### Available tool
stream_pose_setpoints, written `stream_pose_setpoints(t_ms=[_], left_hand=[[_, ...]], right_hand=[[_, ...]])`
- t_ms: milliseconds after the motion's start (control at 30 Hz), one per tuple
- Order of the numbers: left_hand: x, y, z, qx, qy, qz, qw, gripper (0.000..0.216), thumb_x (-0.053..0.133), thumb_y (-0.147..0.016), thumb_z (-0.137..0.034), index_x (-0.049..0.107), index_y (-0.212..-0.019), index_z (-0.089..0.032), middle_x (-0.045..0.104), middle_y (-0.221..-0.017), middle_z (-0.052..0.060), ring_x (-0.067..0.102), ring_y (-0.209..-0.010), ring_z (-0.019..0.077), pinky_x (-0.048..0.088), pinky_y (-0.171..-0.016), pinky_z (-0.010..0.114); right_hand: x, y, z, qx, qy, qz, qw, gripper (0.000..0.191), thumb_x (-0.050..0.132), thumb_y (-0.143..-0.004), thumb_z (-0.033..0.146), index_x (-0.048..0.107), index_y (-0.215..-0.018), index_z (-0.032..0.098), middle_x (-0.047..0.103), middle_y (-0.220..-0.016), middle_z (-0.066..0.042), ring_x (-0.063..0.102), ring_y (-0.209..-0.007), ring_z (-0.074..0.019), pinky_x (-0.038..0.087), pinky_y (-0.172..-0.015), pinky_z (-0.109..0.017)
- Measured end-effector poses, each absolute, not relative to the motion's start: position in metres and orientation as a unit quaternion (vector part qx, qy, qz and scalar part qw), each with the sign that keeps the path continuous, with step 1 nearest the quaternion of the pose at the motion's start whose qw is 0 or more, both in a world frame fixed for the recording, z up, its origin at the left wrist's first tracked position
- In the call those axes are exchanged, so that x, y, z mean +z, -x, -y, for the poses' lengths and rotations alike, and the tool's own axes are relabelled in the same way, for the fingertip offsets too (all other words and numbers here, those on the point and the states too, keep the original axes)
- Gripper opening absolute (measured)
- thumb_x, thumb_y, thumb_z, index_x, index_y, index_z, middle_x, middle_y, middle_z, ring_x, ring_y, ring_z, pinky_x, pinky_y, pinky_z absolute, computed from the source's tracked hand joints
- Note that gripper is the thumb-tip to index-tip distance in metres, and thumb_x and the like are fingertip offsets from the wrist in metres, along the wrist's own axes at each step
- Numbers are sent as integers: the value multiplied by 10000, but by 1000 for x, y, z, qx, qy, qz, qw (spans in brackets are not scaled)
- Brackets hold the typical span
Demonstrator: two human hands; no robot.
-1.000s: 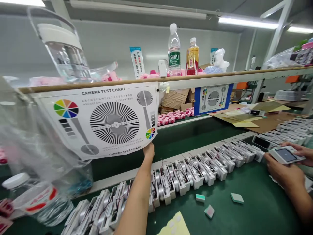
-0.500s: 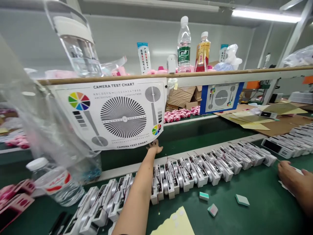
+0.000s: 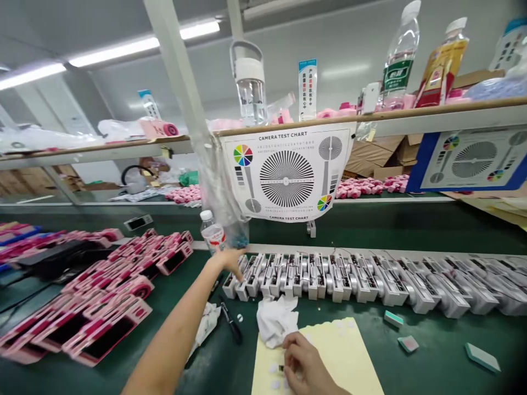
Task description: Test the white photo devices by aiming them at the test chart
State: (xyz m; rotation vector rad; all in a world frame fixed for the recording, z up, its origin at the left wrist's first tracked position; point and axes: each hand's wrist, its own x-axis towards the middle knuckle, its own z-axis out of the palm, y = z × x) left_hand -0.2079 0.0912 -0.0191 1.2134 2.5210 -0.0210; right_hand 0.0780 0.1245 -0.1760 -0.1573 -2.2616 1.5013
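Note:
My left hand [image 3: 229,260] reaches forward to the left end of a row of white camera housings [image 3: 316,280]. Its thumb and fingers are apart, at the end housing [image 3: 241,288]. My right hand [image 3: 303,363] is low over a yellow sheet [image 3: 349,351] bearing small whitish dots, its fingers curled in a pinch. By those fingertips a small dark piece [image 3: 281,368] shows; what the fingers hold is too small to make out. A crumpled white tissue [image 3: 276,321] lies just beyond them. Thin wires stick out of some housings.
Pink cameras [image 3: 119,285] lie in rows at left. A water bottle [image 3: 213,233] stands behind my left hand, a black pen [image 3: 231,323] nearer. Small green-white blocks [image 3: 393,318] lie at right. A camera test chart [image 3: 288,175] hangs from the shelf; a white unit [image 3: 312,228] sits beneath it.
The view has swung left. My left hand has come back from under the chart to the row's left end. My right hand now shows over the yellow sheet.

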Motion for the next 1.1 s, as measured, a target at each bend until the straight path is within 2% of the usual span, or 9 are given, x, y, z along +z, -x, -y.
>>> stream_pose_setpoints(t_ms=[67,133,300,500,700,767,900,1000,1100], left_hand=[[-35,209,-61,21,-404,-896,184,962,845,-448,-166,408,-1303,-224,496,-1307,158,356,-1247,445,75,-990,710],[-51,208,-41,77,-409,-888,195,988,824,-467,-129,362,-1330,-263,476,-1336,126,376,-1250,407,130,-1022,662],[-77,209,-17,274,-417,-842,205,511,604,-816,-235,414,-1289,-204,402,-1381,97,433,-1222,268,346,-1018,504],[-82,210,-3,508,-238,-803,202,341,492,-893,-307,473,-1191,-143,596,-1066,84,623,-848,168,542,-724,353],[-51,151,21,687,-144,-697,146,503,465,-822,-341,398,-1282,-152,575,-1174,119,641,-900,173,552,-684,263],[-38,119,24,713,-175,-658,164,551,523,-755,-398,455,-1244,-154,587,-1180,112,618,-985,213,552,-728,286],[-17,69,20,710,-255,-599,267,535,612,-679,-491,575,-1102,-165,649,-1059,116,639,-888,234,542,-658,276],[-2,56,13,666,-372,-556,330,570,632,-651,-604,600,-1060,-208,647,-1030,100,634,-850,222,530,-660,274],[18,56,0,571,-507,-545,346,684,642,-612,-651,560,-1124,-204,654,-852,72,622,-709,191,512,-610,278]], right_hand=[[-165,-83,-126,541,73,815,195,88,489,-643,105,450,-646,184,527,-903,-83,518,-587,-131,413,-526,-251],[-157,-85,-125,538,90,817,188,81,482,-659,110,453,-650,185,533,-899,-89,529,-606,-148,409,-526,-257],[-155,-85,-122,529,111,817,203,95,490,-676,103,450,-639,181,557,-895,-77,511,-598,-127,407,-545,-243],[-135,-86,-125,505,100,827,226,108,471,-704,120,447,-623,187,588,-811,-76,563,-715,-179,453,-608,-276],[-75,-69,-108,259,-60,867,421,121,498,-712,78,509,-720,198,567,-1044,-137,522,-1048,-293,487,-809,-461],[-55,-59,-103,154,-121,872,449,146,513,-711,57,522,-751,197,515,-1179,-163,389,-1220,-336,443,-898,-525],[-30,-49,-108,54,-199,865,458,150,514,-726,27,502,-718,176,409,-1339,-171,213,-1331,-363,372,-981,-581],[-26,-59,-117,35,-197,856,476,180,493,-752,3,523,-759,180,464,-1289,-149,345,-1278,-318,334,-1006,-587],[-26,-74,-121,145,-142,830,519,184,513,-726,18,556,-786,186,491,-1221,-142,476,-1163,-268,396,-972,-501]])
